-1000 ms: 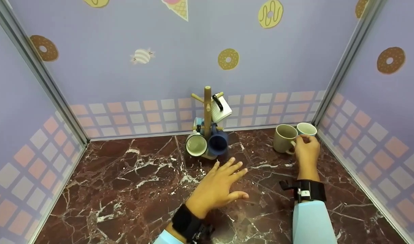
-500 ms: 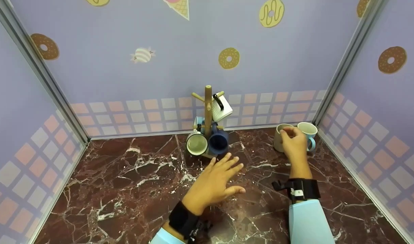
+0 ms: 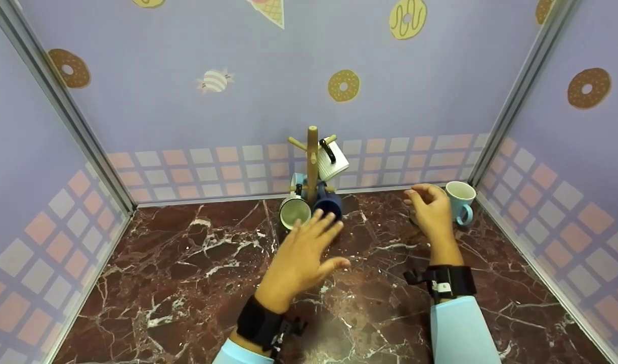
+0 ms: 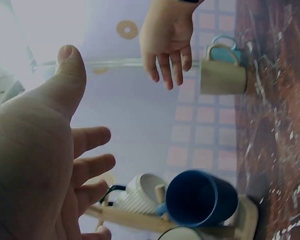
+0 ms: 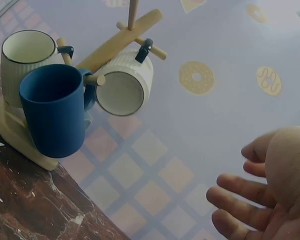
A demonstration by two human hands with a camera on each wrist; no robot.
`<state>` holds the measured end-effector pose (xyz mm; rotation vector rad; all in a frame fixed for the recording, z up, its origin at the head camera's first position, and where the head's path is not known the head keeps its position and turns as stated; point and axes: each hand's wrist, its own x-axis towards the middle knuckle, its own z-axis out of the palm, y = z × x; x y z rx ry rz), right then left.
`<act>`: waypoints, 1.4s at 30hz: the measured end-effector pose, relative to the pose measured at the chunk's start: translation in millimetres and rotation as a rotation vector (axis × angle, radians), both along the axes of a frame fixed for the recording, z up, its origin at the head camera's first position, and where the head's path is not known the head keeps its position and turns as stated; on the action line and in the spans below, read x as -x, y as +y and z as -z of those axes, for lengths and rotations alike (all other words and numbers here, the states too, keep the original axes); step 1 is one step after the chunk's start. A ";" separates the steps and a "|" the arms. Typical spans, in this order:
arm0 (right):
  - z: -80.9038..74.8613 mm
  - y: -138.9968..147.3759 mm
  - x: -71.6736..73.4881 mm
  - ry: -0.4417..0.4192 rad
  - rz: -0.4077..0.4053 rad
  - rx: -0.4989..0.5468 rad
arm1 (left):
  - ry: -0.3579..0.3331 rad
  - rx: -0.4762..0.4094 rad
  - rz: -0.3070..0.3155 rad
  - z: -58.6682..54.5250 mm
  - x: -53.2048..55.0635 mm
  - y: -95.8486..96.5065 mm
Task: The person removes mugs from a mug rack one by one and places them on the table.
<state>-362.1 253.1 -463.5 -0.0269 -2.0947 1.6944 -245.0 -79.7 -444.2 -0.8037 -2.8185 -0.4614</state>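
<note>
Head: your left hand (image 3: pixel 298 257) is holding its fingers spread before the rack (image 3: pixel 313 174). Left wrist: the beige mug (image 4: pixel 221 78) is standing right of the rack. Right wrist: your right hand (image 5: pixel 286 185) is curving loosely, empty; you're probably lining up, next needing a handle pinch.

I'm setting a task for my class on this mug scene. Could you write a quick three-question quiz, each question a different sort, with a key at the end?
1. Multiple choice. What colour is the mug standing beside the tan mug on the marbled tabletop?
A) dark blue
B) light blue
C) white
2. True or false: the right hand is holding no mug.
3. Fill in the blank: in the right wrist view, the dark blue mug hangs by its ____ from the wooden mug tree.

Key:
1. B, the light blue mug
2. True
3. handle
</note>
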 end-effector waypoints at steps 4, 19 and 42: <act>-2.9 -10.1 -1.1 0.062 -0.030 -0.036 | 0.033 -0.060 -0.103 -3.8 3.4 -11.7; -11.4 -50.1 -17.1 0.085 -0.196 -0.366 | 0.109 -0.182 -0.255 -11.7 12.7 -49.9; -13.6 -81.9 -28.9 0.108 -0.409 -0.613 | 0.111 -0.229 -0.322 -16.9 13.1 -63.2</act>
